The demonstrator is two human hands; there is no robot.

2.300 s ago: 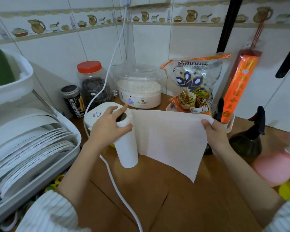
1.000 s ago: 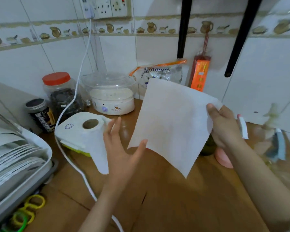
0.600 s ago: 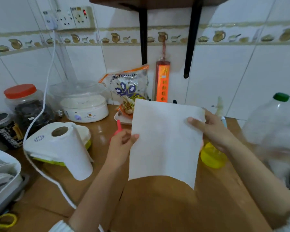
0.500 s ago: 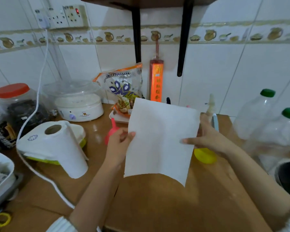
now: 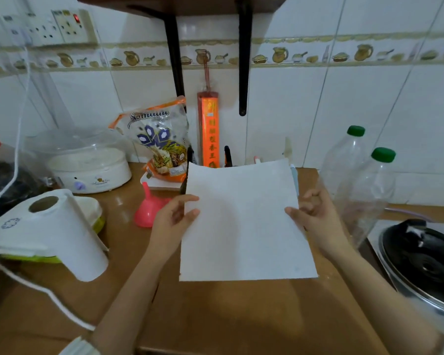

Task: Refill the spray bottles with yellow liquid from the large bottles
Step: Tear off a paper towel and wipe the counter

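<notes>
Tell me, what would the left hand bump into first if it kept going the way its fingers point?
Probably the paper sheet itself: the left hand already pinches its left edge, fingers pointing right across it. Past the sheet, roughly in that line, is the right hand pinching the other edge, though depth is hard to judge.

Bare counter (image 5: 241, 316) lies open toward the near edge. Paper roll (image 5: 69, 242) and cord (image 5: 36, 285) crowd the left; two bottles (image 5: 364, 196) and a pan (image 5: 420, 262) block the right.

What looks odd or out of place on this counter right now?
No spill or damage shows. The paper towel roll leans tilted against a white and green box, a white cable trails beneath it, and both hands hold a torn sheet.
</notes>
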